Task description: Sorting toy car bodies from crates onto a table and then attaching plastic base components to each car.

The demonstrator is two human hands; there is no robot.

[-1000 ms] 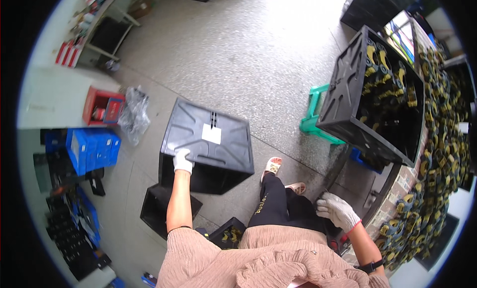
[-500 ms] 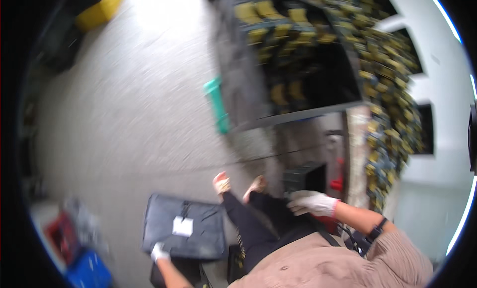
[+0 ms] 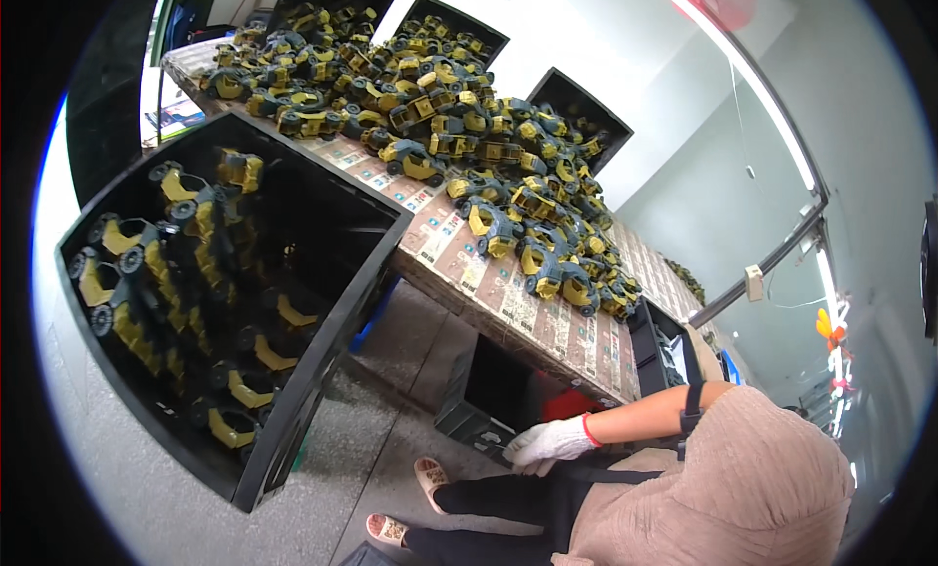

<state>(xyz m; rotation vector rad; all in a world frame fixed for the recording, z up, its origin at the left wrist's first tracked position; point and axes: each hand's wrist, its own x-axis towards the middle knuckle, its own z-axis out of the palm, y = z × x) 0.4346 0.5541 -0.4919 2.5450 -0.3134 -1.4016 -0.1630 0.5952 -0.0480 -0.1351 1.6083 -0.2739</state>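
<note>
"Speckled grey floor (image 3: 347, 463) spreads left of the right hand (image 3: 557, 442) and its fingers (image 3: 523, 451). What stands farthest left of them?"

"One large black crate (image 3: 324, 359), tilted, well apart from the fingers, its open mouth showing yellow-and-dark toy vehicles (image 3: 274, 354) inside."

"And next?"

"That long table (image 3: 503, 307) with a patterned cover, beyond the fingers, carrying a big heap (image 3: 449, 112) of similar vehicles."

"Closer in?"

"Your small dark bin (image 3: 467, 429), below the table's edge, just beyond the fingertips and a little left. I can't tell whether they touch it."

"Are the fingers gripping anything?"

"They're curled, in a white glove, but I can't tell whether they close on something. As for the left hand, it's out of view, so I can't tell."

"Rightward?"

"Something red (image 3: 569, 404) near the knuckles, then, farther off, a dark tray (image 3: 645, 346)."
</note>
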